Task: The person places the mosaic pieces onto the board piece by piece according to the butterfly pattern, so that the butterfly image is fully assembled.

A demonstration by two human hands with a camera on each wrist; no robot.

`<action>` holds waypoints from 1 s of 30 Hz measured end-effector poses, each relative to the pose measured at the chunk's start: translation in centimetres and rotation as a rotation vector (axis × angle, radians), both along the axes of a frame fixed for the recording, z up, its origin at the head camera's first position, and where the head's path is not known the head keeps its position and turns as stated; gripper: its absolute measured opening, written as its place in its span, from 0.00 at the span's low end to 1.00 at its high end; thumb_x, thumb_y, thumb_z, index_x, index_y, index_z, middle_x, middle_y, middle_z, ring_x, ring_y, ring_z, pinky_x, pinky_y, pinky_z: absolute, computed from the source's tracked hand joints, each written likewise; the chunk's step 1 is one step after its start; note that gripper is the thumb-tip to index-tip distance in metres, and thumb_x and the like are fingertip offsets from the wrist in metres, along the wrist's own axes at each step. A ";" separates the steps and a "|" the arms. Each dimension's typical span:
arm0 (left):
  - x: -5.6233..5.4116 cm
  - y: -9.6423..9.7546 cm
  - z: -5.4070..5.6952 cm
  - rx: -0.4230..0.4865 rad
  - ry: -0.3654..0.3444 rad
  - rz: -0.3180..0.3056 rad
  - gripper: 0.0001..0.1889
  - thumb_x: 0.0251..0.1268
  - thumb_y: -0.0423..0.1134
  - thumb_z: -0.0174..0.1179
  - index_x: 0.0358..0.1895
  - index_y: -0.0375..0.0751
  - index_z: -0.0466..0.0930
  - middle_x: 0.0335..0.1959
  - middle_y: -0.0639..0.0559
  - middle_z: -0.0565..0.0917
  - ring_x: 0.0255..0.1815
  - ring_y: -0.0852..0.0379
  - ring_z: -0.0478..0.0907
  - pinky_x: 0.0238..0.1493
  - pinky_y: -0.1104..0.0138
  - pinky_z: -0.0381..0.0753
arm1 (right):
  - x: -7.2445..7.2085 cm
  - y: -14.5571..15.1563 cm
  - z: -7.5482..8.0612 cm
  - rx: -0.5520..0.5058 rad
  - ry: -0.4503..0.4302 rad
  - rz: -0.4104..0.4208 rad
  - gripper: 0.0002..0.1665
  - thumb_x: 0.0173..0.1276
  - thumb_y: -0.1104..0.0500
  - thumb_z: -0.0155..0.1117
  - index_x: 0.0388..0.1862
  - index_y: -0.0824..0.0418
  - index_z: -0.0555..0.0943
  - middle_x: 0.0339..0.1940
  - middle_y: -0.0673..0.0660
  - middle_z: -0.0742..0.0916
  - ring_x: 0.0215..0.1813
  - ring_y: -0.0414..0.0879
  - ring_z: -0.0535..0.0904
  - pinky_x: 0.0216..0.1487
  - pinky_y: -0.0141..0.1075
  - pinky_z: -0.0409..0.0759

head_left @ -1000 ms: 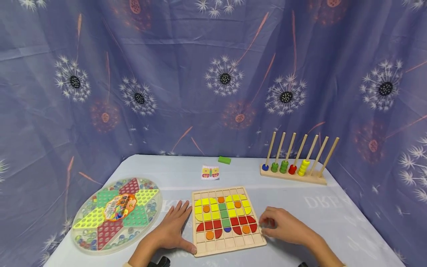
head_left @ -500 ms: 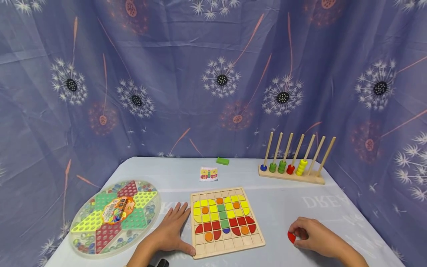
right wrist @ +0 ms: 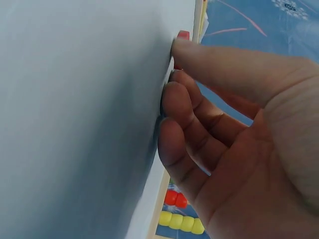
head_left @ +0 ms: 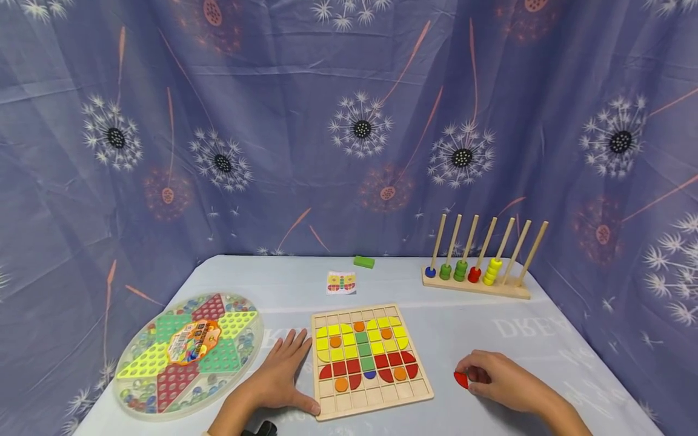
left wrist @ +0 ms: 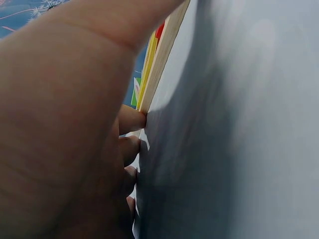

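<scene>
A wooden grid board (head_left: 376,396) lies in the middle of the table, bearing flat yellow, red, green, orange and blue pieces in a butterfly pattern. My left hand (head_left: 280,378) rests flat with spread fingers at its left side, the thumb touching the lower left corner. To the right of the board, just above the tabletop or on it, my right hand (head_left: 504,381) pinches a small red tile (head_left: 461,379) with one curved side between thumb and fingers. In the right wrist view only the end of that red tile (right wrist: 183,35) shows past the thumb.
A round marble board game (head_left: 188,357) lies at the left. Behind the grid board are a small butterfly picture card (head_left: 341,283) and a green block (head_left: 364,262). A wooden bead stand (head_left: 477,284) with upright pegs stands at the back right. A patterned curtain hangs behind.
My right hand has gone from the board's right edge out to the right, where the red tile shows in its fingers, then slightly back left. The left hand stays at the board.
</scene>
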State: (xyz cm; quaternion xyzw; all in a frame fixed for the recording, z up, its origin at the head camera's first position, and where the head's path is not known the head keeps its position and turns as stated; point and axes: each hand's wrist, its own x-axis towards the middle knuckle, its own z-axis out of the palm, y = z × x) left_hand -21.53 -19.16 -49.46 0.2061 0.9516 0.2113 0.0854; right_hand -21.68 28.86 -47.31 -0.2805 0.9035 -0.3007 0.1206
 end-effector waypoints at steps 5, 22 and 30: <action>0.1 0.0 0.1 0.001 0.012 -0.005 0.71 0.25 0.80 0.65 0.76 0.40 0.53 0.77 0.41 0.49 0.76 0.39 0.38 0.71 0.43 0.38 | 0.0 -0.5 -0.1 0.005 0.042 0.035 0.16 0.59 0.51 0.73 0.45 0.48 0.82 0.31 0.43 0.77 0.32 0.36 0.73 0.30 0.29 0.73; -0.1 0.1 -0.3 0.009 0.005 -0.007 0.71 0.25 0.81 0.65 0.76 0.39 0.53 0.77 0.42 0.49 0.76 0.40 0.38 0.71 0.43 0.37 | -0.5 -2.4 0.1 0.058 0.045 -0.033 0.12 0.52 0.55 0.75 0.31 0.49 0.80 0.25 0.42 0.77 0.27 0.35 0.73 0.26 0.30 0.74; -0.2 0.0 -0.3 0.004 0.012 -0.002 0.71 0.24 0.81 0.64 0.75 0.39 0.53 0.77 0.42 0.49 0.76 0.40 0.38 0.71 0.43 0.38 | -0.9 -5.5 0.7 -0.002 0.133 -0.018 0.15 0.48 0.61 0.74 0.32 0.48 0.79 0.27 0.43 0.79 0.28 0.36 0.74 0.27 0.30 0.75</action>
